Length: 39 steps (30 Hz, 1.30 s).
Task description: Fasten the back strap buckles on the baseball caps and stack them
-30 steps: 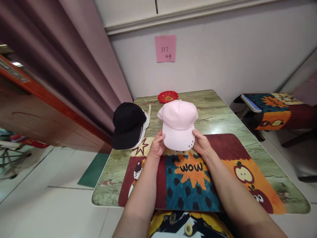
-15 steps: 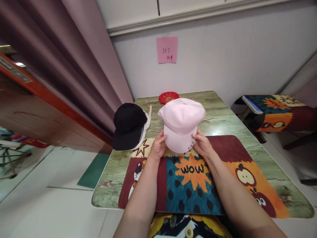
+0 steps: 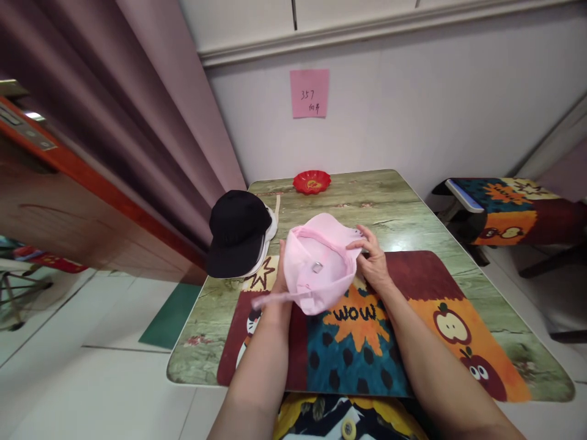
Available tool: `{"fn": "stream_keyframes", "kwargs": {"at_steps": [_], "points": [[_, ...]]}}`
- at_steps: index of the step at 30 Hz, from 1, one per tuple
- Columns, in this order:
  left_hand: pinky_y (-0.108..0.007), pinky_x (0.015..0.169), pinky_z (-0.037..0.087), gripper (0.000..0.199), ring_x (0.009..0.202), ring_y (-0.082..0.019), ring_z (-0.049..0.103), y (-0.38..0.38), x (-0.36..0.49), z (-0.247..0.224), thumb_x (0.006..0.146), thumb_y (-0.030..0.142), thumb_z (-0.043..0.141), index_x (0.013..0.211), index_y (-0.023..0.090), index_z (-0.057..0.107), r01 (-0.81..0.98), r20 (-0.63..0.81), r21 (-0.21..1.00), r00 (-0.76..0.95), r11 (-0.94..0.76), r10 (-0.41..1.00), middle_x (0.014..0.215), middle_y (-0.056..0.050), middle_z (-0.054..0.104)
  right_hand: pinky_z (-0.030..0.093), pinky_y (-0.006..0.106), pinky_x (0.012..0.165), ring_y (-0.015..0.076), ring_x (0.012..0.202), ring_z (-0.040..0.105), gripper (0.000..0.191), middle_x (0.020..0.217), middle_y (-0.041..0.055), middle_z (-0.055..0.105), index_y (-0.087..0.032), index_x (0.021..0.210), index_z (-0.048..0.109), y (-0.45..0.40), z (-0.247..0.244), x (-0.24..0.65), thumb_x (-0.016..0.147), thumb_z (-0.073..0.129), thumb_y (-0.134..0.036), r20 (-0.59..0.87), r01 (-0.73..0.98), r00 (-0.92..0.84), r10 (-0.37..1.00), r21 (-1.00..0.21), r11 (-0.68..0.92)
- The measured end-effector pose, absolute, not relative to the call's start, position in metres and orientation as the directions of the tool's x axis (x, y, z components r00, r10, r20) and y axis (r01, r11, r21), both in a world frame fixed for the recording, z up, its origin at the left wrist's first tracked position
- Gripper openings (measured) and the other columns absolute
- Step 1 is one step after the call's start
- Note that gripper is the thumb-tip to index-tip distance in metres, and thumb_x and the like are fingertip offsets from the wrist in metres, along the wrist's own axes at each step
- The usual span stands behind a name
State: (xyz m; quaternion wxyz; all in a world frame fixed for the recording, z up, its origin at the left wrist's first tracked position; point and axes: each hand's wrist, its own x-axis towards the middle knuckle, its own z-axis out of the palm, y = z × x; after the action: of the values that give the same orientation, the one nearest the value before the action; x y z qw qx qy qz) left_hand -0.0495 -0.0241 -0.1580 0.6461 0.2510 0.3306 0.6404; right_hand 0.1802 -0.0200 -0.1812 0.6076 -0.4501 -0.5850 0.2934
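A pink baseball cap (image 3: pixel 321 263) is held above the table, its hollow inside facing me and its brim pointing away. My right hand (image 3: pixel 372 260) grips the cap at the right, where the brim meets the crown, with the thumb below and fingers above. My left hand (image 3: pixel 280 276) holds the cap's left side; most of its fingers are hidden behind the crown. The cap's loose back strap hangs out to the left over my left wrist, blurred. Left of my hands lies a black cap (image 3: pixel 238 229) on top of a white cap (image 3: pixel 271 235).
A patterned mat (image 3: pixel 358 360) covers the front of the wood-look table (image 3: pixel 202 342). A red scalloped dish (image 3: pixel 312 182) stands at the back edge by the wall. A curtain (image 3: pixel 183 104) and an orange-edged door (image 3: pixel 92 189) are close on the left. Another mat-covered table (image 3: pixel 527 208) stands right.
The pink cap has been flipped over: its crown top faced up with the brim towards me, and now the inside shows. Both hands shifted their grip with it.
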Motion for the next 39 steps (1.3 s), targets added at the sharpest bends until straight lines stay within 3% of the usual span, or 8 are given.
{"fn": "stream_keyframes", "kwargs": {"at_steps": [4, 7, 14, 21, 25, 30, 34, 39], "points": [[-0.049, 0.115, 0.046, 0.080, 0.136, -0.037, 0.056, -0.028, -0.046, -0.157, 0.083, 0.082, 0.054, 0.127, 0.017, 0.067, -0.680, -0.211, 0.667, 0.221, 0.306, 0.952, 0.124, -0.017, 0.073, 0.036, 0.050, 0.118, 0.0306, 0.142, 0.045, 0.033, 0.158, 0.0087, 0.041, -0.027, 0.112, 0.074, -0.016, -0.190, 0.184, 0.081, 0.067, -0.032, 0.409, 0.322, 0.293, 0.864, -0.893, 0.313], [-0.047, 0.117, 0.044, 0.082, 0.136, -0.036, 0.057, -0.022, -0.046, -0.161, 0.082, 0.083, 0.054, 0.127, 0.015, 0.067, -0.706, -0.221, 0.620, 0.259, 0.341, 0.940, 0.123, -0.017, 0.074, 0.053, 0.048, 0.097, 0.0294, 0.108, 0.066, 0.067, 0.147, 0.0164, 0.054, -0.023, 0.138, 0.059, -0.015, -0.193, 0.188, 0.075, 0.074, -0.040, 0.240, 0.312, 0.378, 0.894, -0.942, 0.121], [-0.043, 0.122, 0.039, 0.055, 0.131, -0.028, 0.062, -0.015, -0.042, -0.170, 0.096, 0.048, 0.061, 0.136, 0.011, 0.062, -0.795, -0.220, 0.573, 0.086, 0.200, 0.972, 0.124, -0.014, 0.075, 0.059, 0.037, 0.062, 0.0255, 0.070, 0.070, 0.061, 0.082, 0.0105, 0.076, -0.016, 0.100, 0.072, -0.019, -0.189, 0.182, 0.090, 0.050, -0.072, -0.109, 0.045, 0.124, 0.986, -0.992, -0.116], [-0.042, 0.117, 0.043, 0.058, 0.134, -0.028, 0.060, 0.009, -0.021, -0.172, 0.093, 0.053, 0.062, 0.133, 0.012, 0.063, -0.763, -0.066, 0.646, -0.013, 0.033, 0.998, 0.129, -0.015, 0.072, 0.064, 0.031, 0.062, 0.0235, 0.095, 0.074, 0.073, 0.125, 0.0120, 0.070, -0.024, 0.131, 0.059, -0.015, -0.193, 0.168, 0.089, 0.042, -0.082, -0.086, -0.361, -0.081, 0.993, -0.926, -0.110], [-0.044, 0.105, 0.052, 0.054, 0.119, -0.029, 0.068, 0.034, -0.019, -0.176, 0.087, 0.043, 0.068, 0.131, 0.013, 0.059, -0.351, -0.099, 0.936, -0.232, 0.011, 0.968, 0.126, -0.017, 0.071, 0.063, 0.037, 0.085, 0.0263, 0.116, 0.067, 0.061, 0.138, 0.0096, 0.064, -0.024, 0.129, 0.060, -0.013, -0.197, 0.167, 0.084, 0.066, -0.066, 0.003, -0.257, 0.080, 0.997, -0.966, 0.023], [-0.043, 0.113, 0.044, 0.051, 0.129, -0.026, 0.059, 0.053, -0.037, -0.151, 0.082, 0.023, 0.073, 0.130, 0.020, 0.057, 0.016, 0.083, 0.996, -0.453, -0.085, 0.888, 0.145, -0.015, 0.056, 0.062, 0.038, 0.078, 0.0282, 0.102, 0.071, 0.060, 0.119, 0.0119, 0.073, -0.020, 0.125, 0.064, -0.011, -0.201, 0.161, 0.086, 0.062, -0.066, 0.071, -0.039, 0.230, 0.971, -0.996, 0.082], [-0.042, 0.113, 0.043, 0.025, 0.129, -0.026, 0.058, 0.050, -0.048, -0.115, 0.090, 0.023, 0.060, 0.114, 0.020, 0.068, 0.594, 0.532, 0.705, -0.083, -0.387, 0.842, 0.133, -0.013, 0.065, 0.060, 0.038, 0.073, 0.0282, 0.091, 0.072, 0.059, 0.103, 0.0102, 0.076, -0.020, 0.125, 0.066, -0.009, -0.202, 0.159, 0.087, 0.061, -0.065, 0.068, 0.067, 0.228, 0.971, -0.996, 0.054], [-0.059, 0.125, 0.014, 0.046, 0.148, -0.031, 0.041, 0.040, -0.047, -0.093, 0.095, 0.035, 0.061, 0.139, 0.023, 0.058, 0.759, 0.499, 0.407, 0.281, -0.508, 0.820, 0.152, -0.012, 0.055, 0.059, 0.040, 0.079, 0.0287, 0.095, 0.071, 0.061, 0.104, 0.0101, 0.077, -0.017, 0.128, 0.066, -0.007, -0.201, 0.158, 0.086, 0.062, -0.062, 0.104, 0.147, 0.222, 0.969, -0.986, 0.073]]}}
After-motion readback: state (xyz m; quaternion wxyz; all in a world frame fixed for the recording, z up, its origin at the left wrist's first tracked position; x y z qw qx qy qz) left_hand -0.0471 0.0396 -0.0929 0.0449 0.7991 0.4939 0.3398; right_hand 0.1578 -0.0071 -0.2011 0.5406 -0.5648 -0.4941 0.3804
